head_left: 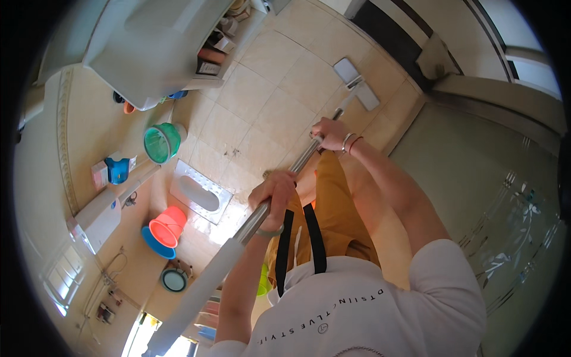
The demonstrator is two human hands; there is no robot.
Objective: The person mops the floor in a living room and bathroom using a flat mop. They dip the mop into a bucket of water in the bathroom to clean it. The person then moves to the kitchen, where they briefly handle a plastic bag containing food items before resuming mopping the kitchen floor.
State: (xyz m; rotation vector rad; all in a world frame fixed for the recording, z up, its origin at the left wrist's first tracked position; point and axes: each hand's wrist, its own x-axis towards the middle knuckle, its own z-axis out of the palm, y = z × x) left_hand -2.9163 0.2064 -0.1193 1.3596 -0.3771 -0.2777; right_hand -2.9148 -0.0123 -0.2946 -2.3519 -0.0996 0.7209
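Observation:
A long flat mop runs diagonally across the view, its metal and grey handle (250,223) passing in front of my body. My left hand (273,193) is wrapped around the metal part of the handle, just above the thick grey sleeve. Farther along the same pole, my right hand (329,133) is closed around it, nearer to the mop head. The flat, pale mop head (366,95) rests on the tiled floor beyond my right hand, beside the dark door sill.
To the left, a white squat toilet (202,193) is set in the tiled floor (256,89). Around it stand a green bucket (162,144), a red bucket (168,226) and a blue basin (156,243). A white washbasin cabinet (148,47) juts out at upper left. A frosted glass door (470,196) is on the right.

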